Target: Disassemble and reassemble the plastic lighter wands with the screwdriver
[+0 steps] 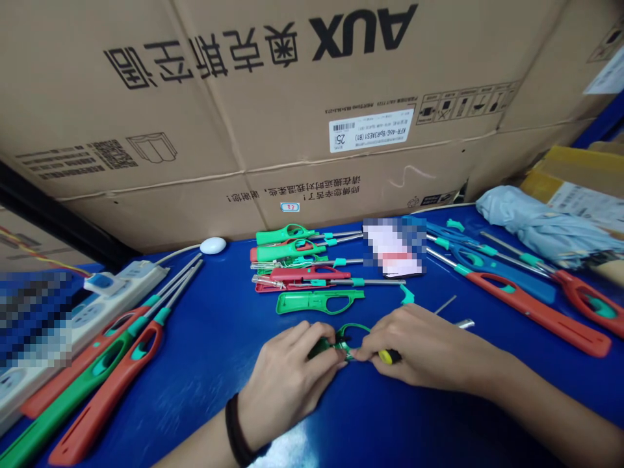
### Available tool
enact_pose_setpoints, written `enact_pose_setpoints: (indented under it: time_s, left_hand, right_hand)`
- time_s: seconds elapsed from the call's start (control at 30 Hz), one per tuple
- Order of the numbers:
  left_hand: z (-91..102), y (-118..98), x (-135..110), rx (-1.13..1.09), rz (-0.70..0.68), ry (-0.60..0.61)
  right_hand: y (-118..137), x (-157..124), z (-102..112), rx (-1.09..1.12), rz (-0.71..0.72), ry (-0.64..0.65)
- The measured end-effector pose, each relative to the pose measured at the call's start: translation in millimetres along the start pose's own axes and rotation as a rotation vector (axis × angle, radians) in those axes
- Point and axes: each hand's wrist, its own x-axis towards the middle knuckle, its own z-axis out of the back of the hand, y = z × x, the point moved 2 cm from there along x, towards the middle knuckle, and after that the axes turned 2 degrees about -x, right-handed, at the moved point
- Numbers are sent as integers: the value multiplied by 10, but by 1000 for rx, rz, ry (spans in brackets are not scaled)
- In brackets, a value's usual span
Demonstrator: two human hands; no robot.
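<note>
My left hand (297, 370) is closed around a green lighter casing (358, 328), a long-necked gas lighter whose trigger loop shows past the fingers. My right hand (419, 348) has a screwdriver (388, 356) with a yellow-and-black handle tucked in its palm. A thin metal shaft, seemingly the screwdriver's, sticks out beyond the knuckles. The right fingertips pinch at the casing near the left thumb; the small parts between them are hidden. Just beyond lies an empty green half shell (316, 301). A short metal tube end (465, 324) shows behind the right hand.
Several opened lighters (312, 273) lie in a row behind my hands. Assembled red and green lighters (117, 383) rest by a power strip (82, 312) at left. More red (541, 312) and blue lighters lie right, near a folded light-blue umbrella (531, 221). A large carton (273, 130) stands behind.
</note>
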Motion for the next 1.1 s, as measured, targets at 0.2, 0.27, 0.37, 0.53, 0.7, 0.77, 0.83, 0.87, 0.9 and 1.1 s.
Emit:
enact_pose_setpoints:
  time_s: [0.2,0.27,0.37,0.53,0.7,0.77,0.83,0.87,0.9,1.1]
  left_hand:
    - [15,8,4,-3,-16,-51]
    - [21,4,16,5,-33,-62]
    - [19,4,26,1,-41,-56]
    - [8,21,6,-35,-18,-56]
    - [13,16,-5,-59,-24,-69]
    - [18,12,-4,-65,-35,-69]
    - [24,10,0,-71,-46,-65]
    - [26,10,1,-75,-51,-64]
    - [29,10,3,-79,-55,-65]
    - [33,11,14,-94,-77,-63]
  right_hand:
    - [-13,-48,104,35,11,-98]
    - [-41,-57,147,30,-8,-137]
    - [-75,-59,156,25,-24,-125]
    - [-79,-45,103,3,-16,-101]
    - [-65,-38,101,11,-9,-99]
    - [-58,-36,108,19,-20,-90]
    - [-52,-33,111,21,-30,-79]
    - [-51,-32,111,20,-35,-73]
    - [-50,-32,109,21,-41,-67]
    - [-47,-35,96,32,-81,-21]
